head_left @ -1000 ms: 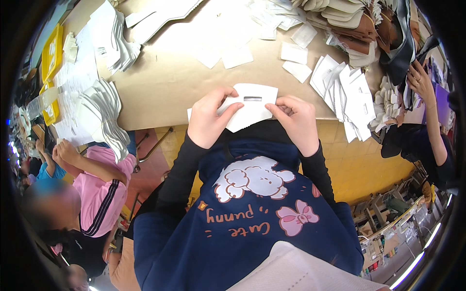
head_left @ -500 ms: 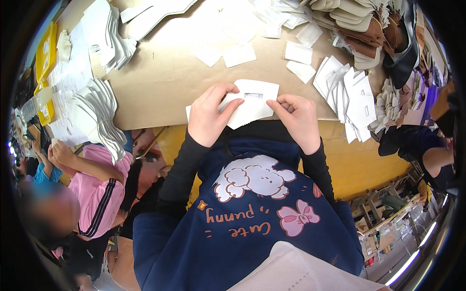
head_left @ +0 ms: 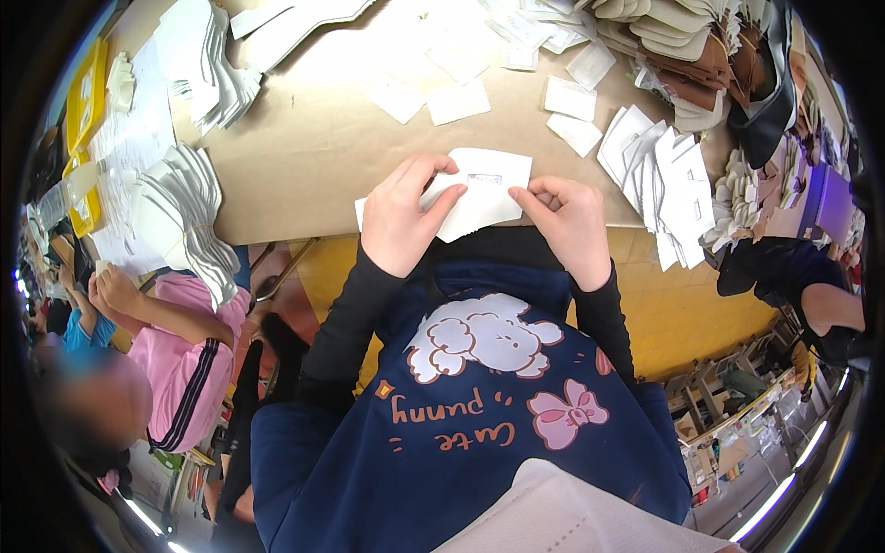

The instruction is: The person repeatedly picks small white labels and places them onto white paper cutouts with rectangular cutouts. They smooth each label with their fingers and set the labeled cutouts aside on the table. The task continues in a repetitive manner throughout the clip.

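Note:
Between my hands, above the table's front edge, is a white flat cut piece (head_left: 491, 205) with a small rectangular window near its middle; a printed strip shows in that window. My left hand (head_left: 403, 214) pinches its left side between thumb and fingers. At the right edge, my right hand (head_left: 567, 221) grips the same piece with thumb and forefinger. A bit of white material sticks out to the left of my left hand, and I cannot tell whether it is part of this piece. The fingers beneath the piece are hidden.
White pieces with similar windows (head_left: 671, 184) lie stacked at the right edge. Small white labels (head_left: 570, 99) are scattered farther back. Bundled white pieces (head_left: 180, 207) and yellow trays (head_left: 87, 97) stand left. Brown and cream pieces (head_left: 682, 55) pile up at back right. A person in pink (head_left: 194, 341) works at left.
My hands and the white piece stay nearly in place, shifting very slightly. Behind the person in pink, a dark-clothed figure has moved.

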`<act>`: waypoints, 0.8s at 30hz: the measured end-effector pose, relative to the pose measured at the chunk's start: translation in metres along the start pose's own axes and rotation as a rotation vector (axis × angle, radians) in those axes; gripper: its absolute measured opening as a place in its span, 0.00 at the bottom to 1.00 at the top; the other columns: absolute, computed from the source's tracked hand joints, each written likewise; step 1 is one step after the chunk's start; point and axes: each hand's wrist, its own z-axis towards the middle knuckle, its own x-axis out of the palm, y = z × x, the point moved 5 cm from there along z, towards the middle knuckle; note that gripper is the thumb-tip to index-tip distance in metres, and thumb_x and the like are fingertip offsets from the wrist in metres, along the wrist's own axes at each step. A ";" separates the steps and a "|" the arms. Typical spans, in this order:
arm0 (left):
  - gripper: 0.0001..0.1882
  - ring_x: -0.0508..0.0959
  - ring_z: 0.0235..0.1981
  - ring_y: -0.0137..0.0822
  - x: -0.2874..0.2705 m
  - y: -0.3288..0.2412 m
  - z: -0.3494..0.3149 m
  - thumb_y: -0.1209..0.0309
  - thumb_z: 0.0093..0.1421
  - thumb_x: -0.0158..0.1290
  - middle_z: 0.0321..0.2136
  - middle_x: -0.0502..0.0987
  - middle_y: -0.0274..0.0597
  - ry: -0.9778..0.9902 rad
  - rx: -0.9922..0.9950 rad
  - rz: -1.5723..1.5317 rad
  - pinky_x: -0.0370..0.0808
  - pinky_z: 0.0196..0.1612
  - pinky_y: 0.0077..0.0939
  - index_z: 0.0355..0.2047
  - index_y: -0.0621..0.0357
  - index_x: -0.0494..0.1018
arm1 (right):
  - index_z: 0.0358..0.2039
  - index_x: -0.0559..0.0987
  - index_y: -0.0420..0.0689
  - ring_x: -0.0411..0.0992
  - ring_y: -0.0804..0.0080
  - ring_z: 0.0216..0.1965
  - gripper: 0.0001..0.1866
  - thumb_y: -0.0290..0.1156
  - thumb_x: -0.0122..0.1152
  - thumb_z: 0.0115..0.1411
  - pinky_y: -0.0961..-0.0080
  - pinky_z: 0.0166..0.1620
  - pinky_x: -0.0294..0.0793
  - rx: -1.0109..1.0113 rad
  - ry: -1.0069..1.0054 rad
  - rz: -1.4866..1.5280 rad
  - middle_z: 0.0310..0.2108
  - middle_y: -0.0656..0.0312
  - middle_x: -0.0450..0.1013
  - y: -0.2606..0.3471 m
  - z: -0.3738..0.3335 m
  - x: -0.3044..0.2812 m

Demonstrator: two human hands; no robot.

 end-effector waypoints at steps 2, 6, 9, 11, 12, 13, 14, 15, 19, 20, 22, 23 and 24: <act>0.10 0.81 0.33 0.41 0.001 0.001 0.000 0.70 0.59 0.62 0.35 0.80 0.42 0.000 -0.006 0.000 0.76 0.37 0.31 0.40 0.57 0.76 | 0.25 0.81 0.35 0.65 0.69 0.13 0.12 0.32 0.69 0.58 0.71 0.21 0.62 0.011 0.006 -0.007 0.13 0.56 0.69 -0.001 0.000 0.000; 0.10 0.81 0.33 0.41 0.002 0.002 0.000 0.69 0.59 0.62 0.35 0.80 0.41 0.002 -0.015 0.002 0.76 0.37 0.31 0.40 0.56 0.76 | 0.25 0.81 0.35 0.65 0.68 0.13 0.12 0.32 0.69 0.58 0.71 0.21 0.62 -0.005 -0.006 0.002 0.12 0.56 0.68 -0.001 0.000 0.000; 0.10 0.81 0.33 0.40 0.003 0.002 0.001 0.69 0.59 0.62 0.34 0.80 0.40 0.005 -0.024 0.017 0.76 0.36 0.31 0.40 0.55 0.76 | 0.24 0.81 0.36 0.65 0.68 0.13 0.12 0.32 0.68 0.58 0.71 0.21 0.62 -0.011 -0.015 0.009 0.12 0.56 0.68 -0.001 0.000 0.001; 0.10 0.81 0.33 0.40 0.003 0.002 0.001 0.69 0.58 0.62 0.34 0.80 0.39 0.008 -0.030 0.026 0.76 0.36 0.31 0.39 0.55 0.76 | 0.24 0.81 0.36 0.65 0.68 0.13 0.12 0.32 0.68 0.58 0.71 0.21 0.62 -0.004 -0.016 0.008 0.12 0.56 0.68 -0.002 0.000 0.001; 0.10 0.81 0.33 0.40 0.003 0.001 0.001 0.69 0.58 0.62 0.34 0.80 0.39 0.008 -0.031 0.028 0.76 0.36 0.31 0.39 0.55 0.76 | 0.24 0.81 0.36 0.65 0.68 0.13 0.12 0.32 0.68 0.58 0.71 0.22 0.62 -0.009 -0.015 0.008 0.12 0.57 0.68 -0.001 0.000 0.001; 0.10 0.81 0.33 0.39 0.003 0.001 0.001 0.69 0.58 0.62 0.34 0.80 0.39 0.010 -0.033 0.030 0.76 0.36 0.31 0.39 0.54 0.76 | 0.24 0.81 0.36 0.65 0.68 0.13 0.12 0.32 0.68 0.57 0.71 0.22 0.62 -0.006 -0.013 0.007 0.12 0.57 0.68 -0.002 0.000 0.001; 0.10 0.81 0.33 0.39 0.003 0.001 0.001 0.69 0.58 0.62 0.34 0.80 0.39 0.010 -0.033 0.031 0.76 0.36 0.31 0.39 0.54 0.76 | 0.24 0.81 0.36 0.65 0.68 0.13 0.12 0.32 0.69 0.57 0.71 0.22 0.62 0.002 -0.009 0.005 0.12 0.57 0.68 -0.002 0.000 0.001; 0.10 0.81 0.33 0.39 0.003 0.001 0.001 0.69 0.59 0.62 0.34 0.80 0.39 0.010 -0.033 0.033 0.76 0.36 0.31 0.39 0.54 0.76 | 0.24 0.81 0.36 0.65 0.67 0.13 0.12 0.32 0.69 0.57 0.71 0.22 0.63 -0.004 -0.012 0.003 0.13 0.56 0.68 -0.002 0.000 0.001; 0.10 0.81 0.33 0.39 0.003 0.001 0.001 0.69 0.59 0.62 0.35 0.80 0.38 0.017 -0.025 0.037 0.76 0.36 0.31 0.39 0.54 0.76 | 0.24 0.81 0.36 0.67 0.66 0.14 0.12 0.32 0.69 0.57 0.71 0.22 0.64 -0.011 -0.016 -0.015 0.13 0.56 0.69 -0.001 0.000 0.001; 0.09 0.81 0.33 0.40 0.003 0.001 0.001 0.69 0.59 0.61 0.35 0.80 0.38 0.017 -0.021 0.040 0.76 0.36 0.31 0.39 0.54 0.76 | 0.24 0.81 0.36 0.67 0.65 0.14 0.12 0.32 0.69 0.57 0.70 0.22 0.64 -0.008 -0.015 -0.025 0.13 0.56 0.69 -0.001 0.000 0.001; 0.09 0.81 0.33 0.40 0.003 0.001 0.001 0.69 0.59 0.61 0.36 0.80 0.37 0.019 -0.011 0.047 0.76 0.35 0.31 0.39 0.53 0.77 | 0.24 0.81 0.36 0.68 0.65 0.14 0.12 0.32 0.68 0.57 0.70 0.22 0.65 -0.011 -0.016 -0.019 0.13 0.56 0.70 -0.001 0.000 0.001; 0.09 0.81 0.33 0.40 0.003 0.001 0.001 0.69 0.59 0.61 0.36 0.80 0.37 0.019 -0.006 0.049 0.76 0.35 0.31 0.39 0.53 0.77 | 0.24 0.81 0.36 0.68 0.65 0.14 0.12 0.32 0.68 0.57 0.70 0.22 0.65 -0.004 -0.013 -0.020 0.13 0.56 0.70 -0.001 0.000 0.001; 0.09 0.81 0.33 0.40 0.003 0.001 0.001 0.69 0.59 0.61 0.36 0.80 0.36 0.020 -0.001 0.052 0.76 0.35 0.31 0.39 0.53 0.77 | 0.24 0.81 0.36 0.68 0.65 0.14 0.12 0.32 0.68 0.57 0.70 0.23 0.65 -0.003 -0.012 -0.014 0.14 0.56 0.70 -0.001 0.000 0.001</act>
